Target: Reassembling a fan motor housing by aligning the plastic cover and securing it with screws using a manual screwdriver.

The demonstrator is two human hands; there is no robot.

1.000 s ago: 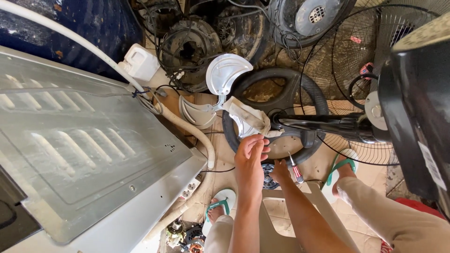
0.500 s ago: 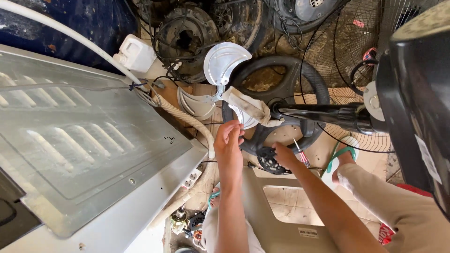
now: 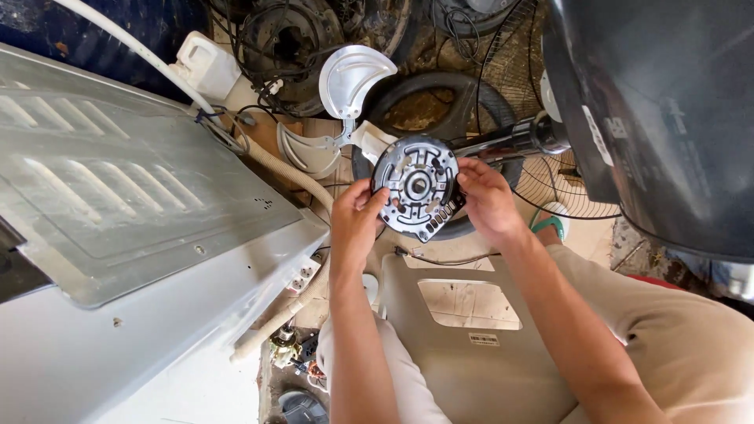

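While left hand and right hand clasp round motor plate (rear hidden), fingertips overlap rim.

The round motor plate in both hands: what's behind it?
Behind the motor plate, held by left hand and right hand, a dark ring-shaped base shows; its near rim is covered.

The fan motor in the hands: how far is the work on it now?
Done, it seems: the motor is off the fan, and white blades lie apart on the floor. In hand: the left hand and right hand hold the round motor up, its plate facing the camera. Left: the motor looks closed, and no tool is in either hand; the stand pole lies behind.
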